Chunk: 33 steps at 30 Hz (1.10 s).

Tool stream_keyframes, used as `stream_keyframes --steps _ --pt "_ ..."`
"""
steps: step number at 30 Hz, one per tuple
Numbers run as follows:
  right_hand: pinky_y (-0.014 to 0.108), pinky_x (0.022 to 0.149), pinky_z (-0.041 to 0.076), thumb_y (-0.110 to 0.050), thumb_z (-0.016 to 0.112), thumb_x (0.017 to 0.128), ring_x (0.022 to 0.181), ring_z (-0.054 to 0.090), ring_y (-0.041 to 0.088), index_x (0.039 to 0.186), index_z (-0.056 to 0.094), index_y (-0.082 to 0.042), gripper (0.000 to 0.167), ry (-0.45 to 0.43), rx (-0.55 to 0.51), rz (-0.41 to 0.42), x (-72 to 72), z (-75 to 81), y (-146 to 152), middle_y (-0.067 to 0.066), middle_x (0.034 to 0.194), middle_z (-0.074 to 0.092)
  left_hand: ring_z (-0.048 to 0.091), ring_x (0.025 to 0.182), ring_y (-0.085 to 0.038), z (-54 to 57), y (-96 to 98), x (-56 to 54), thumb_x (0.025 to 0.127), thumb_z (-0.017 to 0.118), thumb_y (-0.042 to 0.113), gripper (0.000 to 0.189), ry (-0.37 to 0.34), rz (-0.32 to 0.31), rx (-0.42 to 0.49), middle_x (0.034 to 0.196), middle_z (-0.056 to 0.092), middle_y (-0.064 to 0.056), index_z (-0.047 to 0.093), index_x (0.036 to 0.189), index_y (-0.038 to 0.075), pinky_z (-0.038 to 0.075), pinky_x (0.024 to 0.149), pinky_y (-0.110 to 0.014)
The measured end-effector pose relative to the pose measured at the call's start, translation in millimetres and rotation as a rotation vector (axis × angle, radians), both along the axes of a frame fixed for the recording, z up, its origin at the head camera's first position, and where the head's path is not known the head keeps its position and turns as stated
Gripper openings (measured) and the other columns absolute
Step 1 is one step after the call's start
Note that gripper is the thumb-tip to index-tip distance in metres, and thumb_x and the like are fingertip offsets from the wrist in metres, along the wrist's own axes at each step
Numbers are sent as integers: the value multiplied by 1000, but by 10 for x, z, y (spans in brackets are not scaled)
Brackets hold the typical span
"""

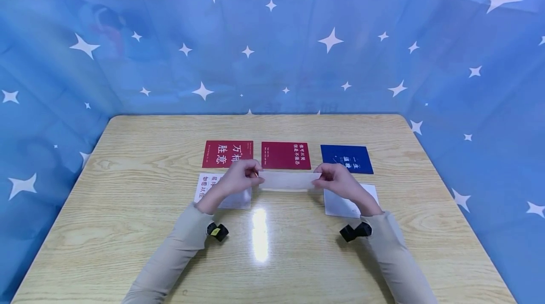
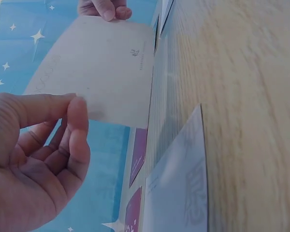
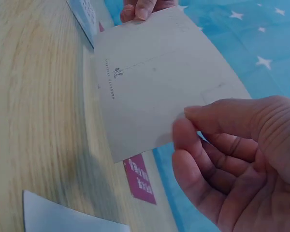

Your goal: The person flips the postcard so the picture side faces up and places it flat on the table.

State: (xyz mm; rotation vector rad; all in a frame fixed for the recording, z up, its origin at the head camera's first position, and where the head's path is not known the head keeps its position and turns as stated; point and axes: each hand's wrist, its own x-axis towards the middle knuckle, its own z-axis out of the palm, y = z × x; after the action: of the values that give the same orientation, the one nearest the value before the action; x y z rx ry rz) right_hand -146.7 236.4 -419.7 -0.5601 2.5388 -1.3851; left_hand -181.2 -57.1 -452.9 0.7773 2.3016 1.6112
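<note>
A pale postcard (image 1: 287, 181) is stretched between the two hands, tilted on edge above the table. My left hand (image 1: 236, 180) pinches its left end between thumb and forefinger. At the opposite end my right hand (image 1: 340, 182) pinches it the same way. Both wrist views show the side with a small printed emblem; the postcard's lower edge is close over the wood. Below the left hand lies a white card (image 1: 239, 201) with dark characters, partly covered by that hand. Another white card (image 1: 340, 204) lies under the right hand and wrist.
Behind the hands lie a red card (image 1: 211, 155) at left, a second red card (image 1: 281, 157) in the middle and a dark blue card (image 1: 332, 152) at right. The wooden table (image 1: 298, 266) ends at a blue star-patterned curtain (image 1: 289, 67).
</note>
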Motion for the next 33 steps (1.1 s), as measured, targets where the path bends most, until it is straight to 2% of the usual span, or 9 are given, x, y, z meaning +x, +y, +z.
stream_keyframes --steps 3,5,7,10,15,20,27,33 --pt "20 59 48 9 63 83 66 59 25 86 61 7 4 -2 -20 0 -35 -97 62 12 77 64 62 68 -29 -3 -22 5 79 67 -7 8 -22 -16 40 76 63 -13 61 84 -5 51 60 -22" --pt "21 65 51 9 63 83 72 61 29 88 63 6 6 -5 -23 -5 -58 -168 104 13 84 66 62 70 -28 0 -43 10 80 66 -8 6 -31 -34 48 80 64 -15 63 85 -7 51 62 -22" --pt "20 69 51 10 62 83 78 62 26 88 65 4 9 11 -24 0 -54 -180 129 15 90 66 62 72 -25 2 -65 15 81 64 -9 7 -28 -55 41 85 66 -16 66 87 -7 52 64 -22" --pt "20 68 51 13 59 83 81 61 21 87 67 1 15 32 -31 0 -49 -206 154 17 97 66 62 74 -18 4 -90 25 82 62 -9 11 -17 -78 25 90 67 -16 69 90 -5 52 67 -23" --pt "21 64 49 12 55 85 84 58 17 85 68 -1 18 43 -64 -5 -39 -238 164 17 100 65 62 75 -12 -5 -83 46 84 65 -3 9 -22 -64 9 90 69 -12 70 91 -2 52 69 -24" --pt "22 68 51 4 63 85 82 59 18 95 68 2 11 20 -100 -20 -21 -282 148 18 101 63 62 76 -14 -25 -53 72 81 69 -1 10 -48 -28 -6 87 69 -8 70 90 -1 53 70 -25" --pt "23 71 52 3 73 77 85 61 24 110 63 5 34 -15 -97 -50 23 -345 129 22 116 56 62 76 -15 -97 -30 88 78 70 -3 15 -45 -30 -31 87 68 -8 69 93 -2 53 71 -25" --pt "23 68 52 5 74 74 83 61 23 110 62 6 37 -26 -65 -64 51 -363 117 22 117 55 63 77 -16 -142 -25 93 78 69 -6 16 -24 -63 -42 89 68 -11 69 94 -3 53 71 -24"
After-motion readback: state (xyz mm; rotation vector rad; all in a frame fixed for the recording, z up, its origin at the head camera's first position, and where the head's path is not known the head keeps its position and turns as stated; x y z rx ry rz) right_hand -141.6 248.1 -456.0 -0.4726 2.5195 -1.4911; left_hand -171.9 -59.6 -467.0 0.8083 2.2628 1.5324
